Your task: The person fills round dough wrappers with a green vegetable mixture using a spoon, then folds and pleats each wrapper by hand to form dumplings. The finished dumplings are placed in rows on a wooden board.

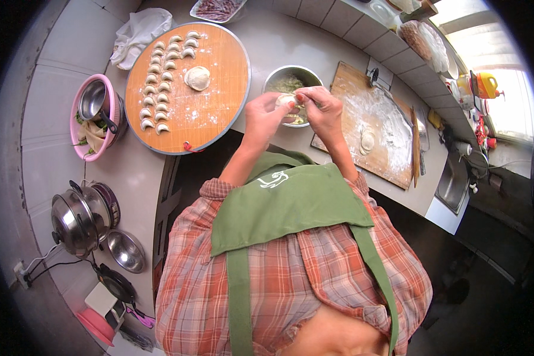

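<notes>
My left hand and my right hand pinch the edges of a dough dumpling between them. Both hands are above the near part of a metal bowl that holds a greenish filling. To the left, a round wooden board bears rows of folded dumplings and a stack of round dough wrappers. On the right lies a rectangular wooden board dusted with flour, with a few dough wrappers near its front edge.
A rolling pin lies along the right board's edge, with a sink beyond. At left stand a pink basin holding a saucepan, a lidded metal pot and a steel bowl. A white cloth and a tray of shredded food are at the back.
</notes>
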Demonstrator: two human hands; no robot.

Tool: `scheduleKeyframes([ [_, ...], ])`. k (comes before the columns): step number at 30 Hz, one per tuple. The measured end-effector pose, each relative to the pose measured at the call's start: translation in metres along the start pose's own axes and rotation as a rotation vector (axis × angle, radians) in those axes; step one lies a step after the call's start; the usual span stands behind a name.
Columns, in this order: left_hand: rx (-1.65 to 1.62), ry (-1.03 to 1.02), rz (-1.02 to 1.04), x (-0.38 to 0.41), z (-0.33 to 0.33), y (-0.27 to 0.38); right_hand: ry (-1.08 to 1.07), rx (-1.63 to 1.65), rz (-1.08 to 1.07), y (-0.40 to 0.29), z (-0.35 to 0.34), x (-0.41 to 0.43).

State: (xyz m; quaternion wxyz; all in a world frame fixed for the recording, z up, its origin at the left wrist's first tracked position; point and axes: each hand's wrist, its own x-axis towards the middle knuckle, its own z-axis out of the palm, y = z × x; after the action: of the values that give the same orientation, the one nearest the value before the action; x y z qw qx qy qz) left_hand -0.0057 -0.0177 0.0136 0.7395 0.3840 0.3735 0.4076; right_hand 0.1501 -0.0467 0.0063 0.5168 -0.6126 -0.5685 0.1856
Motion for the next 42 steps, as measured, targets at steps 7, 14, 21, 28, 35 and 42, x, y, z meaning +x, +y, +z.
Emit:
scheduleKeyframes([
  [7, -0.008, -0.046, -0.086, 0.001, -0.001, 0.003, 0.017, -0.078, 0.073, 0.006, 0.000, -0.003],
  [14, -0.091, -0.001, -0.121, 0.006, -0.002, -0.002, -0.005, 0.143, 0.301, 0.006, -0.002, -0.002],
  [21, -0.089, -0.036, -0.143, 0.005, -0.002, 0.001, 0.047, 0.062, 0.115, 0.007, -0.001, 0.002],
  [28, -0.045, -0.065, -0.091, 0.004, -0.003, 0.002, -0.063, -0.127, -0.022, 0.002, -0.004, 0.008],
  [35, 0.093, -0.024, -0.098, 0.006, -0.009, 0.001, -0.143, -0.014, -0.002, -0.002, -0.003, 0.011],
  [42, 0.169, -0.064, -0.109, 0.009, -0.013, -0.001, -0.159, 0.081, 0.070, -0.007, -0.001, 0.010],
])
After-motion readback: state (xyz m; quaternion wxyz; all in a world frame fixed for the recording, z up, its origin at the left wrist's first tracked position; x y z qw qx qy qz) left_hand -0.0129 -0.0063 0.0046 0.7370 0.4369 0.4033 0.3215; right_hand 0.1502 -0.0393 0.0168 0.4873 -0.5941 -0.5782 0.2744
